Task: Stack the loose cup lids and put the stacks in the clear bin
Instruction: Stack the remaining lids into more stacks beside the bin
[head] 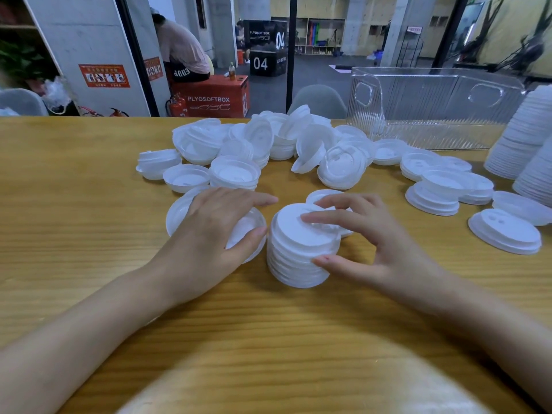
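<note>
table [89,180]: light wood grain, fills the near and middle view
left hand [215,222]: laid flat, fingers straight and slightly spread, palm down on an upturned lid, thumb tip at its rim; no pinch
upturned lid [176,213]: white, on the table under the left hand, touching or just beside the lid stack, cannot tell which
right hand [382,243]: pinching the lid stack, thumb on the near side wall, index finger flat on the top lid, other fingers curled over the far edge
lid stack [295,264]: white cup lids nested several high, upright on the table, between the two hands, well apart from the clear bin
single lid [322,195]: just behind the stack, partly hidden by the right fingers
side lids [504,231]: a few flat on the table to the right, some in low stacks
loose lids [298,144]: jumbled pile mid-table, some tilted, some upturned, some nested
tall lid stacks [525,135]: at the right edge, leaning, beside the bin
clear bin [433,115]: ribbed transparent plastic, far right of the table, contents not clear through the wall
grey chair [319,100]: back showing past the table's far edge
red plyo box [215,97]: on the floor beyond, a seated person [182,52] on it
black plyo boxes [267,55]: stacked further back, marked 04
</note>
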